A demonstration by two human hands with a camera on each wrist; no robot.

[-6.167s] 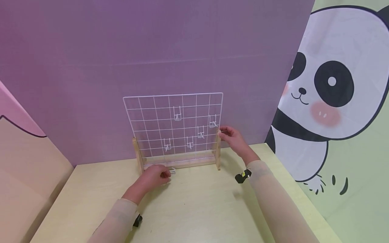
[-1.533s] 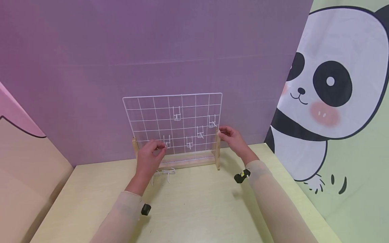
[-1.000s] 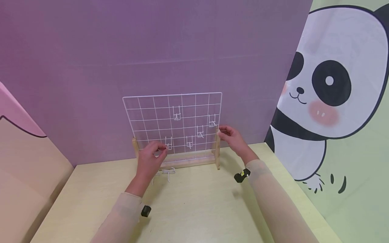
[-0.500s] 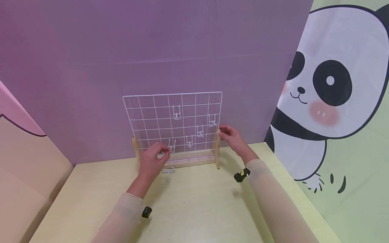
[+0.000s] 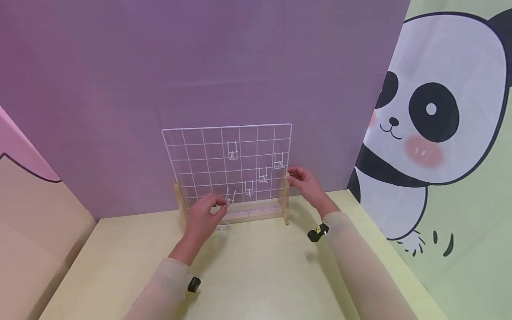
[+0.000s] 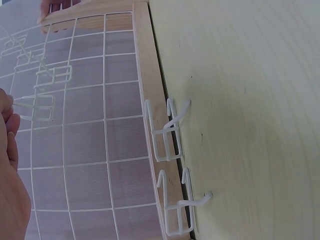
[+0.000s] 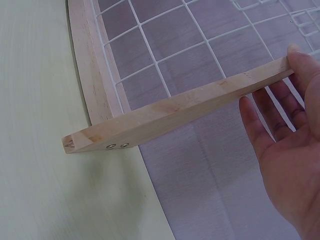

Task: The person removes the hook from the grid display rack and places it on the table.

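Note:
My left hand (image 5: 204,216) pinches a white wire hook (image 6: 44,108) in front of the lower middle of the white wire grid (image 5: 208,153). The hook's prongs tilt; I cannot tell whether it touches the wires. My right hand (image 5: 307,183) grips the right wooden post (image 7: 185,107) of the grid's stand, thumb on one side and fingers on the other. Several hooks hang on the grid, among them an upper one (image 5: 233,153) and one at the right (image 5: 278,162). In the left wrist view two loose hooks, one nearer (image 6: 175,207) and one farther (image 6: 164,132), lie by the wooden base bar.
The stand rests on a pale wooden table (image 5: 256,275) close to a purple backdrop (image 5: 224,66). Its left post (image 5: 180,200) stands beyond my left hand. A panda picture (image 5: 440,111) covers the wall at the right.
My left hand has risen from the loose hooks on the table to the lower-left hanging hook, and now holds it lower and farther right. My right hand stays on the post.

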